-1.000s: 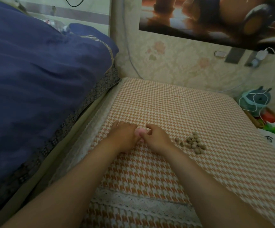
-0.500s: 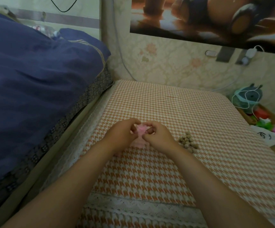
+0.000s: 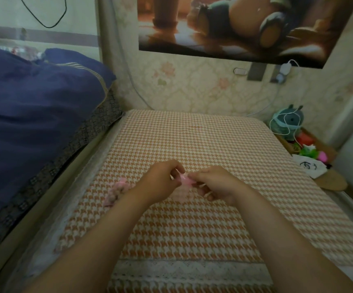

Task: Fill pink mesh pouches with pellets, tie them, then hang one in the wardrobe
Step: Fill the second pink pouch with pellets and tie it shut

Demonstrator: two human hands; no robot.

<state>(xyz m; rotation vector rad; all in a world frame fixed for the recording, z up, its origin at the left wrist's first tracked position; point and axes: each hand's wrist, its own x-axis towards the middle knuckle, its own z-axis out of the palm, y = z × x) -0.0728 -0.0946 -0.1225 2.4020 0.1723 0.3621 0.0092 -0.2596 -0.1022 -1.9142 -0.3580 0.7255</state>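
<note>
Pinching a pink mesh pouch [image 3: 185, 180] between them, the left hand [image 3: 162, 181] and right hand [image 3: 218, 183] meet fingertip-to-fingertip over the houndstooth cloth [image 3: 203, 136]. Another pouch [image 3: 116, 192] lies left.

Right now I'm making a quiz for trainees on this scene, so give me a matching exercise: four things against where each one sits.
Things:
1. pink pouch
2. second pink pouch
3. blue quilt
4. teal plush toy

Places:
A. far right, by the wall
B. pinched between left hand and right hand
C. heaped at the left
D. lying on the checked cloth, left of the left wrist

Pairs: 1-B, 2-D, 3-C, 4-A
</note>
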